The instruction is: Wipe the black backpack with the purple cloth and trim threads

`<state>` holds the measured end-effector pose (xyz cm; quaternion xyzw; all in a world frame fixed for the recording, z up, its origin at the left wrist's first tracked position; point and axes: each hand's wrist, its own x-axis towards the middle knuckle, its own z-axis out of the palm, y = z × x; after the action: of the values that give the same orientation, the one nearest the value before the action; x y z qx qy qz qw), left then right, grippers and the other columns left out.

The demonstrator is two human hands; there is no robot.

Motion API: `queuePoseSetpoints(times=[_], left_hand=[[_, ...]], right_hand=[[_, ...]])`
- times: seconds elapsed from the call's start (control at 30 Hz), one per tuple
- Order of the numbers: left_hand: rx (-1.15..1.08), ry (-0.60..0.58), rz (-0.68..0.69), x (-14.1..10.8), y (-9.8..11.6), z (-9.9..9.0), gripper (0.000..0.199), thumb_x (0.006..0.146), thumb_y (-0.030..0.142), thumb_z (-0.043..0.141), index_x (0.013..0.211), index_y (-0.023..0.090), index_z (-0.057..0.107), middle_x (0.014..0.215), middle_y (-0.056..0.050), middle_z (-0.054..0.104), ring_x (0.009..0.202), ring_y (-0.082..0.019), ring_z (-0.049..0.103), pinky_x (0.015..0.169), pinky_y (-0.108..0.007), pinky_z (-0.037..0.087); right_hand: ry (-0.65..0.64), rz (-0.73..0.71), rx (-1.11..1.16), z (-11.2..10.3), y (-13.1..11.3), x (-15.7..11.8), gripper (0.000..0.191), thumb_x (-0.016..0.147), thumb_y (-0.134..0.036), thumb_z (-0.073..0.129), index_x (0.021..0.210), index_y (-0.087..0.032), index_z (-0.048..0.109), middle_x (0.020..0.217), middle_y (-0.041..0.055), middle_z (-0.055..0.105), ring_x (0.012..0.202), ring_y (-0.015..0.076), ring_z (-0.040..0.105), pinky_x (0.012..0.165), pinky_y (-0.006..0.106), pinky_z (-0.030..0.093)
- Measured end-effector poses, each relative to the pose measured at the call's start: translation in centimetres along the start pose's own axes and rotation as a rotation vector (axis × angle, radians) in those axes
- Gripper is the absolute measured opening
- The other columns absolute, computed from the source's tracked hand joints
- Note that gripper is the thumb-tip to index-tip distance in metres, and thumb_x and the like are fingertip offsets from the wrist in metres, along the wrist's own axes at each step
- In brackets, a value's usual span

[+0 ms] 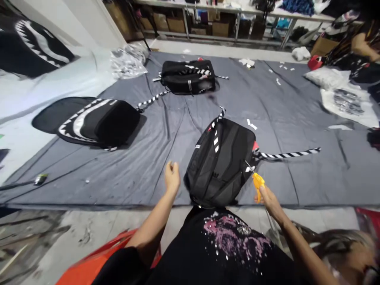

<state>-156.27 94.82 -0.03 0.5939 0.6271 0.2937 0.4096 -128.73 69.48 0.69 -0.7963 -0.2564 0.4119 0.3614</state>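
A black backpack [225, 162] lies right in front of me, its padded back panel and black-and-white striped straps facing up. My right hand [265, 198] is closed around the yellow handles of a pair of scissors [259, 183]. Their metal blades point up and left over the backpack's right edge, close to a small white tag [250, 169]. Left of the backpack, my left hand [172, 176] hangs apart from it with curled fingers; whatever is in them, if anything, is hidden.
A second black backpack [187, 77] stands farther back, and another with a white toothed pattern [97, 122] lies at left. Clear plastic bags [129, 61] sit beyond it. White printed bags [350, 101] lie at right, near a co-worker's arm [363, 46]. Behind stands a long shelved table [237, 10].
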Motion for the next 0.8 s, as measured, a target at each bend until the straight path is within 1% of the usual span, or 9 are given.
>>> queuePoseSetpoints(times=[0.03,0.13,0.23,0.33,0.4,0.47,0.53,0.63,0.8], left_hand=[[0.061,0.003,0.076,-1.2,0.2,1.2,0.060,0.086,0.047,0.062,0.138,0.021,0.046,0.146,-0.013,0.047,0.139,-0.031,0.038,0.114,-0.049,0.034],[0.202,-0.137,0.234,-3.7,1.3,5.3,0.096,0.067,0.036,0.082,0.148,0.019,0.035,0.161,-0.017,0.020,0.148,-0.039,0.015,0.119,-0.059,0.015],[0.188,-0.202,0.184,-4.0,2.0,7.9,0.090,0.073,0.023,0.074,0.150,0.009,0.030,0.161,-0.023,0.013,0.148,-0.044,0.009,0.116,-0.066,0.008],[0.086,-0.216,0.121,-3.3,2.0,7.5,0.069,0.087,0.023,0.056,0.150,0.010,0.031,0.159,-0.020,0.025,0.149,-0.037,0.016,0.120,-0.060,0.011],[-0.003,-0.299,0.089,-3.0,1.6,6.3,0.060,0.090,0.031,0.056,0.147,0.018,0.040,0.151,-0.015,0.042,0.144,-0.032,0.033,0.120,-0.051,0.024],[-0.110,-0.423,0.027,-2.8,1.1,5.3,0.053,0.090,0.043,0.057,0.138,0.021,0.051,0.133,-0.011,0.062,0.125,-0.027,0.057,0.109,-0.043,0.044],[-0.210,-0.508,-0.083,-2.0,0.5,5.0,0.055,0.093,0.057,0.045,0.130,0.018,0.055,0.113,-0.013,0.072,0.099,-0.023,0.071,0.089,-0.037,0.057],[-0.307,-0.550,-0.282,0.1,-0.3,5.7,0.066,0.096,0.064,0.024,0.116,0.011,0.057,0.090,-0.017,0.075,0.069,-0.019,0.072,0.065,-0.032,0.060],[-0.347,-0.555,-0.451,2.4,-0.9,7.1,0.056,0.097,0.060,0.028,0.103,0.012,0.057,0.077,-0.015,0.074,0.056,-0.018,0.069,0.054,-0.030,0.057]], right_hand=[[-0.021,-0.003,-0.003,-0.4,0.3,-0.2,0.063,0.086,-0.072,0.035,0.107,-0.017,0.058,0.074,0.0068,0.066,0.067,0.0225,0.067,0.066,0.037,0.055],[-0.086,-0.049,-0.020,-1.5,-0.3,-0.3,0.059,0.088,-0.067,0.038,0.114,-0.017,0.057,0.076,0.0054,0.065,0.071,0.0217,0.066,0.070,0.036,0.055],[-0.190,-0.129,-0.140,-2.7,-2.7,0.9,0.053,0.092,-0.060,0.036,0.118,-0.018,0.056,0.079,0.0046,0.064,0.073,0.0199,0.065,0.068,0.033,0.054],[-0.229,-0.203,-0.362,-3.8,-6.1,3.8,0.047,0.095,-0.056,0.033,0.111,-0.018,0.057,0.076,0.0033,0.065,0.064,0.0171,0.063,0.063,0.030,0.052],[-0.187,-0.228,-0.430,-4.1,-8.4,6.2,0.049,0.095,-0.056,0.030,0.110,-0.017,0.056,0.072,0.0027,0.064,0.059,0.0163,0.062,0.062,0.030,0.050],[-0.163,-0.240,-0.443,-4.0,-10.4,8.3,0.053,0.096,-0.059,0.028,0.112,-0.017,0.056,0.072,0.0031,0.065,0.059,0.0165,0.062,0.062,0.030,0.050],[-0.171,-0.247,-0.456,-3.6,-12.1,9.7,0.056,0.094,-0.063,0.031,0.113,-0.017,0.057,0.072,0.0035,0.066,0.062,0.0170,0.063,0.064,0.029,0.050],[-0.228,-0.279,-0.535,-2.7,-14.4,10.4,0.057,0.091,-0.066,0.040,0.111,-0.017,0.060,0.071,0.0034,0.066,0.064,0.0175,0.063,0.065,0.028,0.050],[-0.357,-0.345,-0.704,-1.8,-18.2,10.2,0.058,0.089,-0.066,0.043,0.110,-0.016,0.063,0.068,0.0033,0.065,0.064,0.0169,0.062,0.064,0.027,0.049]])
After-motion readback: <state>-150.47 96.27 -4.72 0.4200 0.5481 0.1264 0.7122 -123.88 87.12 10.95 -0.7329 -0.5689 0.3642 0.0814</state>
